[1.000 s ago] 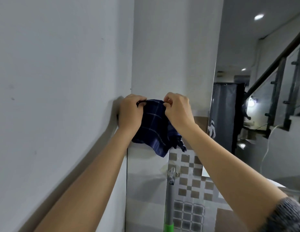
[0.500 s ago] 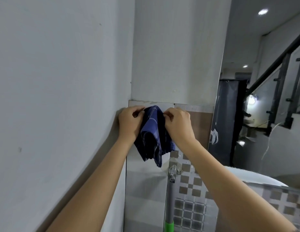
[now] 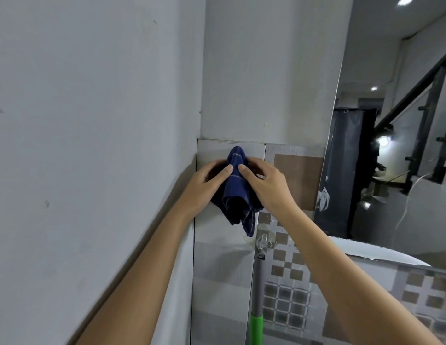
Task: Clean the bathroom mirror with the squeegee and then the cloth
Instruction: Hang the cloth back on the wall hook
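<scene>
A dark blue checked cloth point(image 3: 238, 192) is bunched between my two hands, held up against the tiled wall near the corner. My left hand point(image 3: 207, 183) grips its left side and my right hand point(image 3: 264, 183) grips its right side, with thumbs nearly touching on top. A fold of the cloth sticks up above my fingers and its loose end hangs below. The mirror point(image 3: 391, 158) stands to the right, apart from the cloth. A grey pole with a green grip point(image 3: 257, 295) hangs from a clear wall hook point(image 3: 262, 240) just below the cloth; its head is out of view.
A plain grey wall point(image 3: 92, 145) runs close along my left arm and meets the tiled wall point(image 3: 217, 270) in a corner. The mirror reflects a staircase railing, a dark curtain and ceiling lights. A patterned tiled ledge point(image 3: 403, 282) sits at lower right.
My hands have dropped from the painted wall onto the tiles and drawn together, gathering the spread cloth into a narrow bunch. The view has tilted down.
</scene>
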